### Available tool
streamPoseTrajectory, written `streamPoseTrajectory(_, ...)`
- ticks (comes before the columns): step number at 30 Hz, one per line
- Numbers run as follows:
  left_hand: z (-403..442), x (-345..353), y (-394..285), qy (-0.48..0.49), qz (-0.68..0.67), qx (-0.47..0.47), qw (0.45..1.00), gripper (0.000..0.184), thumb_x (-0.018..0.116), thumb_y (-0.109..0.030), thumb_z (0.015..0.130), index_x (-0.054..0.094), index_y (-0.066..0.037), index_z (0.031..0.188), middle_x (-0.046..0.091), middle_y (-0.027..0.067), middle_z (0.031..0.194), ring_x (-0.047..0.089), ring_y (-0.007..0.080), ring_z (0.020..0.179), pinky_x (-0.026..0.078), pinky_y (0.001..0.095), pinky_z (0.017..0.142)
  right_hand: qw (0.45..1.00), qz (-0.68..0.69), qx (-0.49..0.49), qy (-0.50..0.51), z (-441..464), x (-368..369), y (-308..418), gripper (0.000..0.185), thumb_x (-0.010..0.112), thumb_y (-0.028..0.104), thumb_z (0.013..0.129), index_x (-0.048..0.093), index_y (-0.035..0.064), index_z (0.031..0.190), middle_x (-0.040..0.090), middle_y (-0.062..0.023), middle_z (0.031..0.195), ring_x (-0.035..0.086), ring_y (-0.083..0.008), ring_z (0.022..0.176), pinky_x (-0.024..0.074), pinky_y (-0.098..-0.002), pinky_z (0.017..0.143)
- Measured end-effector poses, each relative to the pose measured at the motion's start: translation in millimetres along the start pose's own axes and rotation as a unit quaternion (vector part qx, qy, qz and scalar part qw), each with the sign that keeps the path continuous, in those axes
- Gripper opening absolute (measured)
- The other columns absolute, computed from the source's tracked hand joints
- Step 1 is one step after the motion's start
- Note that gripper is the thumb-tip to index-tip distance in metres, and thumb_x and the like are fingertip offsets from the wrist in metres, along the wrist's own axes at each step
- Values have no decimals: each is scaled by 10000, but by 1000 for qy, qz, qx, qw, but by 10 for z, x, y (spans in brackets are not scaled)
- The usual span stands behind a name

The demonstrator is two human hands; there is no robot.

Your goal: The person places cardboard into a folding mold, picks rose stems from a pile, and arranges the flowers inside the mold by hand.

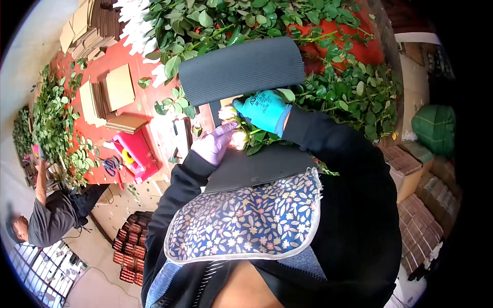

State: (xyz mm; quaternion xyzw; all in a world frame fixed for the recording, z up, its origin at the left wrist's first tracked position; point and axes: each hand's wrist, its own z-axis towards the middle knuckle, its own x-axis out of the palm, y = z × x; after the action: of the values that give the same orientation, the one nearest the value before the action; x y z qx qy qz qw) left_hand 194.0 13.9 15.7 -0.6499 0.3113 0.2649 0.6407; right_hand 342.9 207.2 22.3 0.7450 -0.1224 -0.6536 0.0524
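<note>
Pale cream and pink roses sit between my two hands; one rose is below my left fingertips and another rose bloom just above them. My left hand, in a thin purple glove, has its fingers closed together against the blooms. My right hand, in a turquoise work glove, is curled around the roses' stems and leaves, its fingertips partly hidden. A ridged dark rubber mat lies beyond my hands. Below them is a smooth black panel, against a floral apron.
Leafy rose stems cover the far and right table. Left are cardboard pieces, a pink box and blue-handled scissors. Another person reaches across greenery at the far left. Stacked bundles stand on the right.
</note>
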Motion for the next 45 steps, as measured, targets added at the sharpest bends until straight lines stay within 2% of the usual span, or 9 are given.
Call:
streamPoseTrajectory(12, 237, -45, 35, -39, -35, 12, 999, 308, 634, 34, 840, 663, -45, 1136, 594, 205, 1306, 680, 340, 1026, 564, 348, 871, 990, 114, 14, -79, -194, -513, 59, 221, 585, 281, 913, 654, 84, 988, 672, -74, 818, 668, -287, 711, 511, -428, 626)
streamPoseTrajectory(17, 221, -77, 44, -25, -25, 12, 999, 365, 630, 36, 843, 646, -61, 1195, 580, 206, 1329, 655, 333, 1099, 555, 346, 889, 995, 67, -23, 64, -439, -257, 216, 207, 589, 282, 878, 612, 117, 1000, 636, -78, 805, 657, -272, 713, 500, -423, 598)
streamPoseTrajectory(20, 217, -56, 86, -21, -21, 20, 999, 387, 626, 13, 856, 633, -69, 1234, 593, 205, 1304, 636, 324, 1129, 541, 346, 913, 996, -6, -78, 39, -446, -263, 154, 263, 601, 279, 857, 598, 118, 1064, 627, -69, 795, 653, -268, 708, 501, -404, 589)
streamPoseTrajectory(24, 184, 37, 119, 25, -194, -97, 976, 519, 647, -96, 829, 566, -117, 1342, 587, 156, 1277, 636, 321, 1059, 535, 377, 892, 994, -42, 49, -87, -307, -559, 62, 241, 663, 191, 796, 586, 156, 1021, 597, -51, 781, 636, -249, 631, 491, -412, 541)
streamPoseTrajectory(25, 171, 6, 90, 24, 4, -19, 1000, 515, 650, -111, 831, 570, -129, 1339, 567, 140, 1318, 635, 320, 1074, 533, 386, 902, 989, -45, 61, -124, -246, -543, 32, 250, 664, 192, 798, 595, 157, 1036, 600, -45, 777, 635, -246, 619, 492, -401, 538)
streamPoseTrajectory(33, 137, -28, -88, 24, 19, -69, 997, 478, 633, -104, 839, 579, -122, 1314, 499, 127, 1429, 626, 328, 1117, 533, 372, 919, 984, -113, 89, -109, -23, 49, 43, 309, 641, 205, 807, 608, 131, 1105, 627, -57, 871, 663, -248, 713, 530, -407, 652)
streamPoseTrajectory(34, 201, -5, -39, 71, -383, -209, 897, 469, 643, -57, 826, 579, -78, 1290, 510, 156, 1397, 628, 338, 1097, 532, 364, 903, 983, -128, 75, -104, -20, 88, 40, 289, 615, 190, 824, 609, 122, 1104, 630, -62, 877, 666, -248, 704, 532, -401, 646)
streamPoseTrajectory(35, 142, 145, 112, -35, -29, 4, 999, 440, 617, 27, 817, 588, -46, 1250, 529, 167, 1348, 632, 331, 1074, 535, 357, 878, 982, -148, 61, -104, 5, 98, 12, 270, 589, 176, 841, 610, 112, 1103, 633, -68, 883, 669, -247, 695, 533, -396, 641)
streamPoseTrajectory(45, 482, -37, 172, -97, -171, -83, 977, 312, 577, -20, 860, 648, -85, 1157, 670, 146, 1011, 665, 336, 931, 538, 394, 829, 993, -20, 71, -87, -65, -150, 73, 281, 607, 180, 828, 598, 86, 1093, 647, -129, 940, 668, -295, 729, 529, -420, 650)
